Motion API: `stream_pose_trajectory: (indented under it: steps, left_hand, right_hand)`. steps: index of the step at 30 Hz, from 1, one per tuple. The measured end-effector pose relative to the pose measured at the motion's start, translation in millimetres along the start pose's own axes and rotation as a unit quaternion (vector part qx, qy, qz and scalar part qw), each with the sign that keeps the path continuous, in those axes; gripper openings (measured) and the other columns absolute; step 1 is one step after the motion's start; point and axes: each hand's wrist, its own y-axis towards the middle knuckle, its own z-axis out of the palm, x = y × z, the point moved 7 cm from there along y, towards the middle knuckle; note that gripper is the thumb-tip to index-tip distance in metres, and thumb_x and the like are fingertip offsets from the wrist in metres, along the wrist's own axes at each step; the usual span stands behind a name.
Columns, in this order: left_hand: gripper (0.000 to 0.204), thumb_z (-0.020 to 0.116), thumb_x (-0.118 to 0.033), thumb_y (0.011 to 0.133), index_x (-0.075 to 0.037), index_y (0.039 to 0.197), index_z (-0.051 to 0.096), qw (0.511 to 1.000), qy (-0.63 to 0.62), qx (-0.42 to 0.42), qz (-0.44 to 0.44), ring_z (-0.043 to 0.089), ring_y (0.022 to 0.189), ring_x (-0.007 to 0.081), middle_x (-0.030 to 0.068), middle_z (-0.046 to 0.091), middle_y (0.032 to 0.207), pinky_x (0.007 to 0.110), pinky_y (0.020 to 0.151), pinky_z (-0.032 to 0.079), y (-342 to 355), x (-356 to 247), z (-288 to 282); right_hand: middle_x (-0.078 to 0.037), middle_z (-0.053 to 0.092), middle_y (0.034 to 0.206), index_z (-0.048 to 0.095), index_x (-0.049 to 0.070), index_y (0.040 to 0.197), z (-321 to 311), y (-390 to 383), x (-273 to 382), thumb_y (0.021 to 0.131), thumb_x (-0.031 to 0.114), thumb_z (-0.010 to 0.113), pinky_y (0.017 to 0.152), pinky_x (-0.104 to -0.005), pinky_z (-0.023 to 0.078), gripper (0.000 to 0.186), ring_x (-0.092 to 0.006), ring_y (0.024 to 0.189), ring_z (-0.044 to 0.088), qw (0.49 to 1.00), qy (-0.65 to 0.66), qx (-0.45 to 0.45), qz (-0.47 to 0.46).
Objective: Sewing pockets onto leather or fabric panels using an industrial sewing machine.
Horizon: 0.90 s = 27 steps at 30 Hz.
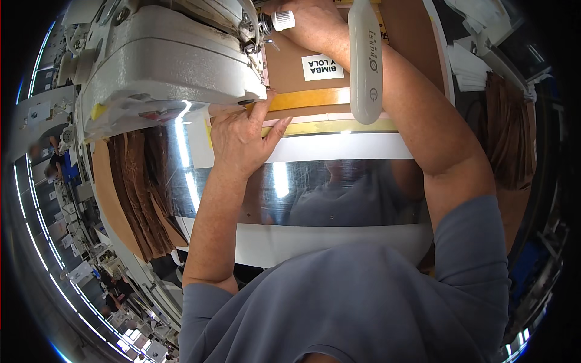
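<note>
My left hand [245, 133] lies on the near edge of a brown panel [396, 78], its index finger stretched toward the sewing machine's [175, 57] head and its thumb apart. Under and beside its fingers run a yellow-orange strip [315, 98] and a paler yellow strip [339, 127]. My right hand [308, 25] reaches over the far part of the panel, close to the machine's white ribbed knob [282, 20]. Its fingers are mostly hidden behind the machine parts. A white label [322, 68] with dark print sits on the panel between my arms. The needle area is largely covered.
A pale elongated lamp-like bar [366, 66] hangs over my right forearm. Brown leather-like pieces are piled at left [142, 193] and more hang at right [508, 133]. A shiny metal plate [339, 202] lies before me. White papers [469, 66] rest at far right.
</note>
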Motion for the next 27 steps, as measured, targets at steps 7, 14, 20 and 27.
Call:
stream_pose_trajectory:
  steps: [7, 14, 20, 27]
  left_hand:
    - [0.045, 0.068, -0.046, 0.095, -0.016, 0.129, 0.068, 0.999, 0.014, 0.020, 0.030, 0.074, 0.076, 0.0234, 0.0094, 0.077, 0.090, 0.038, 0.074, 0.054, -1, 8, 5]
    - [0.049, 0.066, -0.044, 0.097, -0.020, 0.141, 0.064, 0.999, 0.010, 0.047, 0.023, 0.071, 0.070, 0.0217, 0.0078, 0.076, 0.088, 0.037, 0.074, 0.053, 0, 7, 6]
    - [0.047, 0.067, -0.040, 0.098, -0.019, 0.140, 0.065, 0.997, -0.009, 0.077, -0.011, 0.068, 0.067, 0.0226, 0.0080, 0.074, 0.083, 0.036, 0.076, 0.052, -4, 11, 7]
    - [0.029, 0.072, -0.024, 0.093, -0.006, 0.116, 0.074, 0.941, -0.292, -0.030, -0.169, 0.072, 0.083, 0.0226, 0.0117, 0.074, 0.083, 0.036, 0.079, 0.055, -9, 87, 10]
  right_hand:
    - [-0.024, 0.071, 0.117, 0.074, 0.003, 0.107, 6, -7, -4, 0.094, 0.013, 0.054, 0.102, -0.0407, 0.051, 0.027, -0.0330, 0.117, 0.067, 0.999, 0.034, -0.015, 0.019]
    - [-0.024, 0.070, 0.118, 0.074, 0.003, 0.108, 12, 6, -8, 0.094, 0.014, 0.054, 0.103, -0.0402, 0.050, 0.027, -0.0324, 0.119, 0.066, 0.997, 0.061, -0.039, 0.038]
    - [-0.024, 0.070, 0.120, 0.074, 0.003, 0.109, 15, 17, -10, 0.094, 0.014, 0.055, 0.104, -0.0399, 0.049, 0.027, -0.0319, 0.120, 0.065, 0.994, 0.084, -0.056, 0.050]
    - [-0.024, 0.069, 0.122, 0.074, 0.003, 0.109, 5, 10, -11, 0.094, 0.015, 0.055, 0.106, -0.0395, 0.048, 0.027, -0.0313, 0.122, 0.063, 0.988, 0.105, -0.089, 0.073]
